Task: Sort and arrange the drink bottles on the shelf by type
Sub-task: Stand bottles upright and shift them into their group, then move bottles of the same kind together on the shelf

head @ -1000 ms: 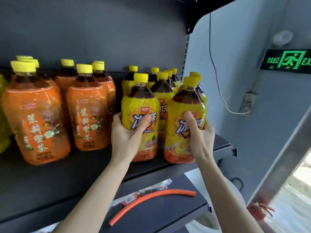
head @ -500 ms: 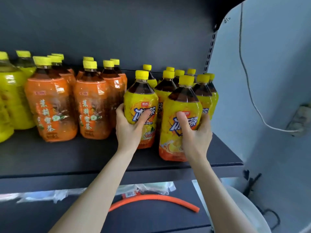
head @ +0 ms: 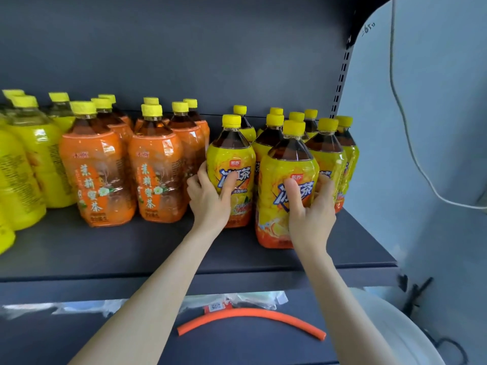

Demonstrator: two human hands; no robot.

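On the shelf (head: 105,254), my right fingers (head: 293,193) wrap the near bottle (head: 284,159) at 1 o'clock. My left fingers (head: 228,187) wrap the far bottle (head: 232,154) at 12, just beside and behind it. Their group (head: 326,154) stands behind, toward 2. The jasmine-tea bottles (head: 97,164) stand at 10, another cluster (head: 31,159) at 9. A tube (head: 250,313) lies on the lower shelf (head: 237,343) at 6.

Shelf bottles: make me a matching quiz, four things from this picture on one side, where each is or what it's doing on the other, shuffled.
1 left hand
2 right hand
3 orange-label bottles
4 orange tube

A lies on the lower shelf
B grips the frontmost yellow-label bottle
C stand left of both hands
D grips the yellow-label bottle nearest the orange-label ones

Pairs: 1-D, 2-B, 3-C, 4-A
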